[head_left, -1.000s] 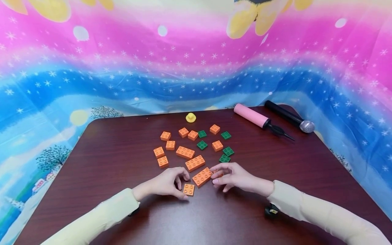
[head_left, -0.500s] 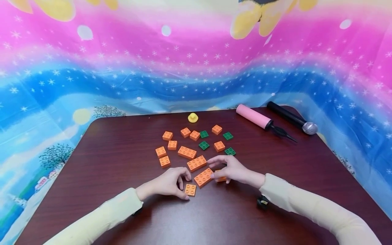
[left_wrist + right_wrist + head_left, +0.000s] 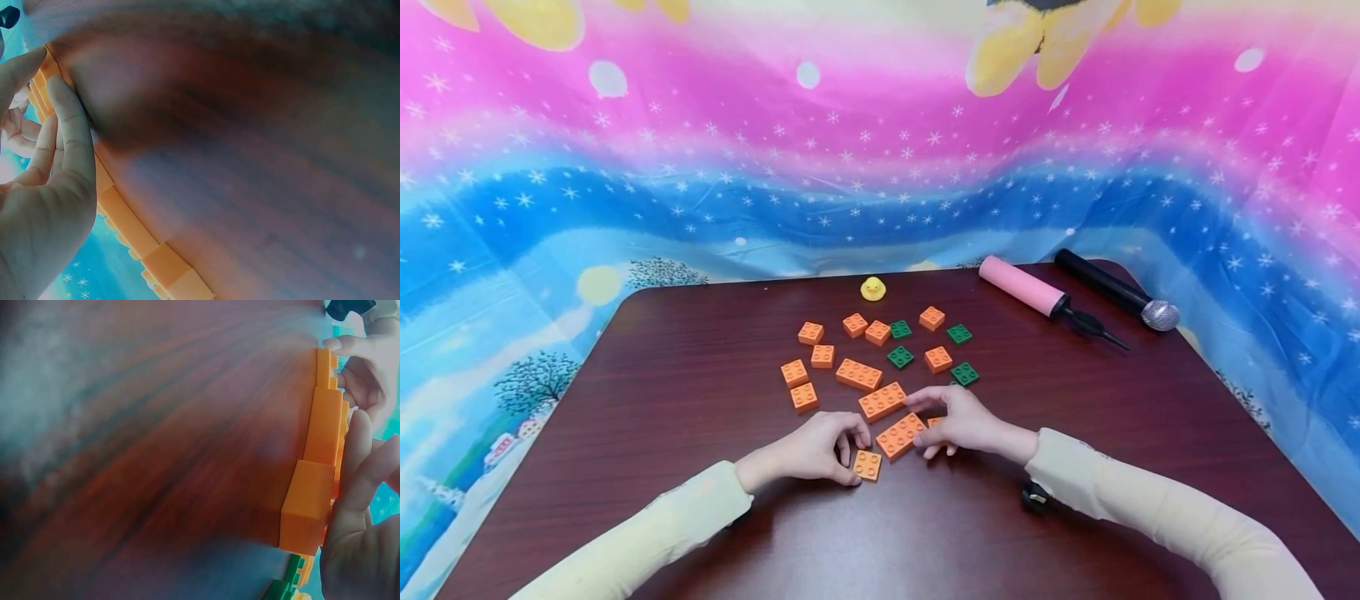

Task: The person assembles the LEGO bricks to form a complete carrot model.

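My left hand (image 3: 820,448) pinches a small square orange toy brick (image 3: 868,466), thumb at its near side and fingers at the far side. Right beside it lies a long orange brick (image 3: 901,436) flat on the table. My right hand (image 3: 966,423) is at this long brick's right end, thumb tip at its edge and index finger stretched toward a second long brick (image 3: 883,402). Another orange brick (image 3: 936,422) is partly hidden behind the right hand. In the right wrist view the same row of orange bricks (image 3: 306,506) stands along the fingers.
Beyond the hands lie a third long brick (image 3: 860,374), several small orange bricks (image 3: 822,357) and several flat green bricks (image 3: 900,357). A yellow rubber duck (image 3: 872,289) sits near the far edge. A pink hand pump (image 3: 1018,286) and a black microphone (image 3: 1108,285) lie back right.
My right hand has shifted left and closer in, its thumb coming to the right end of the long brick. The left hand and its small brick have stayed in place.
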Motion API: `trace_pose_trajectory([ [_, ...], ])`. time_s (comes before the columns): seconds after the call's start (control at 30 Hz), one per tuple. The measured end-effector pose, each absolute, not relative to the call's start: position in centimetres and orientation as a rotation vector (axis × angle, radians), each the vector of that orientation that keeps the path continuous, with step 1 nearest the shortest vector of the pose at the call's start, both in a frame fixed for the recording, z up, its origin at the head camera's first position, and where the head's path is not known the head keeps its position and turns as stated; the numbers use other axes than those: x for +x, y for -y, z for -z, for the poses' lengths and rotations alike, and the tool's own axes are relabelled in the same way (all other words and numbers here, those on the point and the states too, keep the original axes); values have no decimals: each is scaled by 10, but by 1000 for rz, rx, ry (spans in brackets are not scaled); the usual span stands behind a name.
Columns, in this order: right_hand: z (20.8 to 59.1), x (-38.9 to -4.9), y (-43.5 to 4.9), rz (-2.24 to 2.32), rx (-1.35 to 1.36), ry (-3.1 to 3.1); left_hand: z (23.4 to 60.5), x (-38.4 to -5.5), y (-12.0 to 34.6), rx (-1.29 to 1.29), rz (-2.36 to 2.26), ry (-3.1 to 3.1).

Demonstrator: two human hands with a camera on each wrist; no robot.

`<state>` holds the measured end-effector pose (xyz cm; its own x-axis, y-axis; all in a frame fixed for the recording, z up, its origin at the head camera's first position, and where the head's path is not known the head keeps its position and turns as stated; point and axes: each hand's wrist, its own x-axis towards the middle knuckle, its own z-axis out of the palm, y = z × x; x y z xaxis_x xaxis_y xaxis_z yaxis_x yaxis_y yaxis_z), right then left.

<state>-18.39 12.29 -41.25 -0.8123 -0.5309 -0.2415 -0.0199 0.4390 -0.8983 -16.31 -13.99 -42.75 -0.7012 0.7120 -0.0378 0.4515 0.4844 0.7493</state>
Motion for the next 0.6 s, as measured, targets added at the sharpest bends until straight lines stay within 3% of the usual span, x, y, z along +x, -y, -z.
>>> trace_pose_trajectory([
  [0.6, 413, -180, -118, 1203, -477, -2329, 425, -160, 138, 971, -1017, -2439],
])
